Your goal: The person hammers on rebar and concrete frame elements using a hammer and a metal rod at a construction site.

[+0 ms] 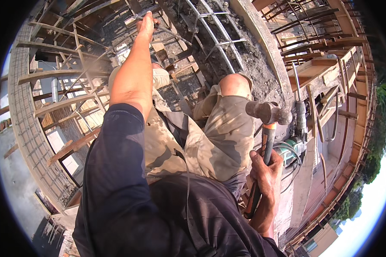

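Observation:
My right hand [268, 175] is closed round the black and orange handle of a hammer [268, 113]. The hammer stands upright, its heavy, worn metal head above the fist. My left arm reaches far forward. At its end my left hand [146, 26] is closed at a thin bar [173, 35], which slants away to the right; the fingers are partly hidden. Beside the hammer a green and grey power drill [292, 145] with a long bit rests on the ledge, its cable looped next to it.
Tied steel rebar [221, 36] runs along rough concrete ahead of my knees. A concrete-edged beam form [266, 38] lies to its right. Timber props and planks [64, 77] fill the left side. A rebar mat [34, 141] curves along the far left. Wooden formwork [317, 70] stands right.

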